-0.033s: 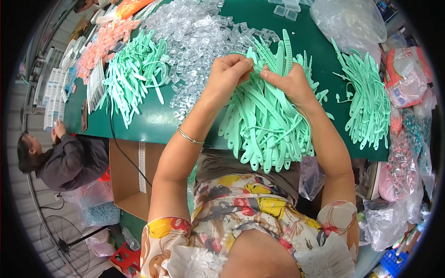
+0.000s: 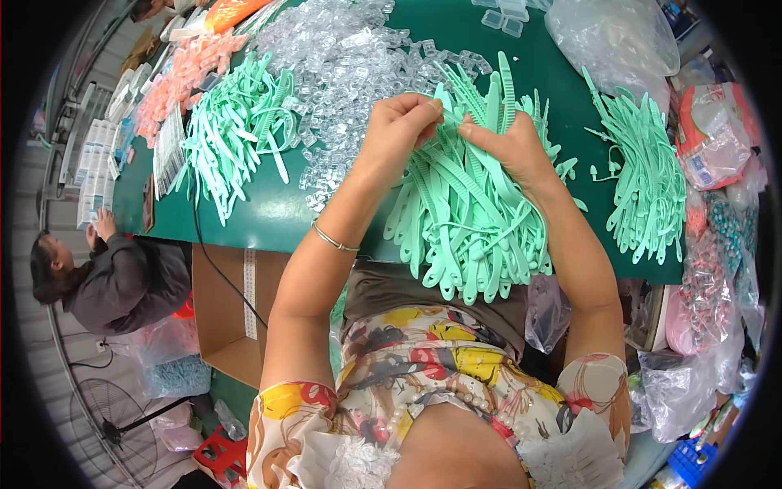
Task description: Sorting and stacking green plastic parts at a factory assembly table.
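a green table (image 2: pixel 269 213) carries everything. in the middle lies a big heap of mint straps (image 2: pixel 472 220), hanging over the near edge. a second mint heap (image 2: pixel 232 134) lies to the left and a third (image 2: pixel 648 179) to the right. clear clips (image 2: pixel 342 65) spread across the far middle, pink straps (image 2: pixel 183 73) at far left, and a clear bag (image 2: pixel 615 37) at far right.

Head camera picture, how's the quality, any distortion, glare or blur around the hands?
Head view: strong fisheye bend, the green table edge curves and the corners go black; soft glare on the table and on the clear plastic clips; left hand and right hand are sharp over the mint green straps; even light, weak shadows.
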Demonstrator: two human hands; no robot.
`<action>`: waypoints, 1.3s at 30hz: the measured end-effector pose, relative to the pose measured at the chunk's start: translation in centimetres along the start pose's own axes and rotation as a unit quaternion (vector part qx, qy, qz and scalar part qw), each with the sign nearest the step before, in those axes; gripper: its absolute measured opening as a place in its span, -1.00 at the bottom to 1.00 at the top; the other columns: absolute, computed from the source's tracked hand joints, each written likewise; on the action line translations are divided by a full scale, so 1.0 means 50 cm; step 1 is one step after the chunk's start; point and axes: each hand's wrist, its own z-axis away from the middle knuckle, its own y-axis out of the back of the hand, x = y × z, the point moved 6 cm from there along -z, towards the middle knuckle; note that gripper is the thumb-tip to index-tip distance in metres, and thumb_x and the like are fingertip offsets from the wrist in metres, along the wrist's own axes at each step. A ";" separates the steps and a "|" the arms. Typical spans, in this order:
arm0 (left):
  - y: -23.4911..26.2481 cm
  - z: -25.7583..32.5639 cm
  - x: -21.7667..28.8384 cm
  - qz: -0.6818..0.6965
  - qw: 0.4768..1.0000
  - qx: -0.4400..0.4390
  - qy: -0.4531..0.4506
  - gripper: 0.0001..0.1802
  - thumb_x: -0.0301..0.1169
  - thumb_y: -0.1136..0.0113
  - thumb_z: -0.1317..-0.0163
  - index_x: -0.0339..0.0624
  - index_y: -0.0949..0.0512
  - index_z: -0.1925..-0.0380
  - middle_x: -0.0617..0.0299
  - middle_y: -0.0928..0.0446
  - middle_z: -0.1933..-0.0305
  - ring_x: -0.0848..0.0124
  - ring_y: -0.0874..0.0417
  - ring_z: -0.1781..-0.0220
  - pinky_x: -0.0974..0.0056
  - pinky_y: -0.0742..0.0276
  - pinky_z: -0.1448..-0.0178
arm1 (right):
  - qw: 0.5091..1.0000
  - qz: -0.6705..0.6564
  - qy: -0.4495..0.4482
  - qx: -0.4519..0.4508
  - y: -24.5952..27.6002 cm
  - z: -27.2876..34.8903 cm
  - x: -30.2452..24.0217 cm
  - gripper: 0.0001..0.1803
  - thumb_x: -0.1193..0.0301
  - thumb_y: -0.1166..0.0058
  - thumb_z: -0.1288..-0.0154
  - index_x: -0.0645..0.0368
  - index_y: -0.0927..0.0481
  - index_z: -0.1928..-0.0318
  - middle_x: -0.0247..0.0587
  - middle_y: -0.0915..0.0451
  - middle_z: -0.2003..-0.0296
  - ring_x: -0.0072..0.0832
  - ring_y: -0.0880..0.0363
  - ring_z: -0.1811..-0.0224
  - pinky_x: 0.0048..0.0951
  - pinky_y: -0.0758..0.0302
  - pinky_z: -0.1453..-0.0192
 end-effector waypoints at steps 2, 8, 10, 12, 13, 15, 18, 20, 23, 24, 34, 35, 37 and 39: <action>0.007 -0.005 0.007 0.010 1.000 0.011 -0.012 -0.79 -0.34 -0.13 -0.17 -0.25 -0.54 0.53 0.37 -0.40 0.61 0.65 -0.27 0.59 0.53 -0.11 0.52 | 1.000 -0.028 0.002 -0.013 -0.002 0.001 0.002 -0.70 0.33 -0.21 -0.13 0.23 -0.54 0.17 -0.38 -0.53 0.37 -0.68 -0.45 0.43 -0.64 -0.35 0.37; 0.023 -0.023 -0.008 -0.198 0.980 -0.026 0.017 -0.77 -0.30 -0.13 -0.17 -0.25 -0.54 0.50 0.39 -0.41 0.60 0.66 -0.30 0.56 0.52 -0.14 0.50 | 0.996 -0.070 -0.040 -0.026 0.008 -0.006 0.012 -0.69 0.24 -0.11 -0.23 0.27 -0.54 0.23 -0.33 -0.52 0.34 -0.65 -0.41 0.48 -0.57 -0.39 0.35; 0.028 -0.030 -0.005 -0.270 0.963 -0.023 -0.013 -0.79 -0.32 -0.14 -0.17 -0.25 -0.56 0.47 0.39 -0.43 0.57 0.66 -0.33 0.54 0.51 -0.18 0.49 | 0.997 -0.071 -0.038 -0.017 0.008 -0.003 0.006 -0.69 0.24 -0.11 -0.23 0.28 -0.54 0.28 -0.33 -0.53 0.34 -0.66 -0.41 0.51 -0.58 -0.38 0.38; 0.042 -0.043 0.002 -0.251 0.966 -0.015 -0.057 -0.81 -0.34 -0.15 -0.15 -0.26 -0.56 0.46 0.39 -0.44 0.55 0.65 -0.34 0.53 0.50 -0.22 0.47 | 0.997 -0.074 -0.035 -0.010 0.010 -0.003 0.006 -0.69 0.23 -0.11 -0.23 0.29 -0.55 0.33 -0.33 -0.53 0.34 -0.67 -0.40 0.53 -0.59 -0.37 0.40; 0.051 -0.045 0.012 -0.231 0.967 -0.007 -0.102 -0.83 -0.37 -0.17 -0.14 -0.27 -0.56 0.45 0.38 -0.45 0.54 0.65 -0.35 0.52 0.49 -0.26 0.45 | 0.998 -0.060 -0.030 -0.017 0.015 -0.004 0.006 -0.70 0.24 -0.12 -0.22 0.27 -0.54 0.39 -0.31 -0.53 0.33 -0.67 -0.40 0.51 -0.59 -0.37 0.39; 0.079 -0.042 0.018 -0.312 0.942 0.005 -0.124 -0.86 -0.41 -0.19 -0.10 -0.27 -0.57 0.43 0.38 -0.45 0.53 0.63 -0.35 0.52 0.47 -0.28 0.43 | 0.998 -0.044 -0.040 -0.016 0.016 -0.006 0.010 -0.71 0.26 -0.13 -0.21 0.22 -0.50 0.51 -0.27 -0.55 0.32 -0.67 -0.42 0.48 -0.60 -0.37 0.36; 0.101 -0.028 0.023 -0.474 0.865 0.012 -0.162 -0.84 -0.47 -0.24 0.03 -0.19 -0.59 0.37 0.28 -0.50 0.50 0.48 -0.46 0.50 0.35 -0.40 0.36 | 0.999 -0.041 -0.006 0.001 0.006 -0.006 -0.004 -0.74 0.27 -0.14 -0.20 0.20 -0.51 0.47 -0.38 -0.51 0.46 -0.69 -0.40 0.49 -0.62 -0.35 0.38; 0.107 -0.017 0.018 -0.577 0.791 0.052 -0.196 -0.82 -0.46 -0.24 0.07 -0.10 -0.61 0.37 0.18 -0.53 0.42 0.26 -0.57 0.39 0.23 -0.47 0.31 | 0.999 -0.043 -0.019 -0.010 0.005 -0.005 -0.001 -0.75 0.27 -0.14 -0.20 0.19 -0.51 0.47 -0.41 -0.47 0.51 -0.70 -0.38 0.51 -0.62 -0.33 0.40; 0.096 -0.020 0.014 -0.637 0.747 0.083 -0.168 -0.83 -0.43 -0.25 0.08 -0.07 -0.62 0.39 0.15 -0.54 0.37 0.15 -0.59 0.30 0.15 -0.50 0.24 | 0.998 -0.053 -0.031 -0.019 0.002 -0.005 0.002 -0.76 0.27 -0.14 -0.20 0.16 -0.50 0.49 -0.44 -0.43 0.57 -0.71 -0.36 0.53 -0.64 -0.31 0.43; 0.095 -0.023 0.010 -0.637 0.748 0.084 -0.168 -0.83 -0.43 -0.25 0.08 -0.07 -0.62 0.39 0.15 -0.54 0.37 0.15 -0.59 0.30 0.15 -0.50 0.24 | 0.997 -0.063 -0.029 -0.018 0.001 -0.005 0.001 -0.76 0.28 -0.14 -0.20 0.14 -0.49 0.51 -0.44 -0.43 0.57 -0.71 -0.34 0.54 -0.65 -0.29 0.45; 0.102 -0.027 0.011 -0.405 0.907 0.053 -0.102 -0.88 -0.43 -0.18 -0.08 -0.23 -0.56 0.39 0.18 -0.57 0.32 0.39 -0.55 0.35 0.34 -0.43 0.26 | 0.996 -0.066 -0.064 0.001 0.000 0.004 -0.002 -0.76 0.33 -0.19 -0.12 0.22 -0.52 0.30 -0.38 -0.49 0.53 -0.65 -0.39 0.47 -0.60 -0.33 0.33; 0.098 -0.026 0.005 -0.199 0.978 0.019 -0.059 -0.88 -0.44 -0.16 -0.13 -0.27 -0.53 0.38 0.20 -0.57 0.29 0.50 -0.52 0.37 0.43 -0.39 0.29 | 0.997 -0.053 -0.057 -0.007 0.000 0.004 -0.004 -0.75 0.32 -0.21 -0.10 0.22 -0.52 0.31 -0.38 -0.49 0.52 -0.65 -0.40 0.47 -0.60 -0.33 0.34; 0.059 -0.010 0.020 -0.106 0.994 -0.022 -0.023 -0.88 -0.44 -0.15 -0.16 -0.28 -0.52 0.36 0.22 -0.56 0.29 0.56 -0.47 0.37 0.49 -0.34 0.30 | 0.998 -0.031 -0.039 -0.023 0.002 0.004 -0.005 -0.75 0.32 -0.23 -0.07 0.22 -0.53 0.33 -0.38 -0.50 0.49 -0.66 -0.40 0.47 -0.59 -0.33 0.35; 0.027 -0.005 0.011 0.026 0.998 -0.064 0.009 -0.86 -0.44 -0.15 -0.17 -0.28 -0.52 0.32 0.27 -0.56 0.34 0.64 -0.44 0.40 0.57 -0.26 0.35 | 0.999 -0.031 -0.029 -0.023 0.003 0.004 -0.007 -0.75 0.32 -0.23 -0.07 0.22 -0.53 0.33 -0.37 -0.50 0.49 -0.66 -0.40 0.46 -0.59 -0.33 0.35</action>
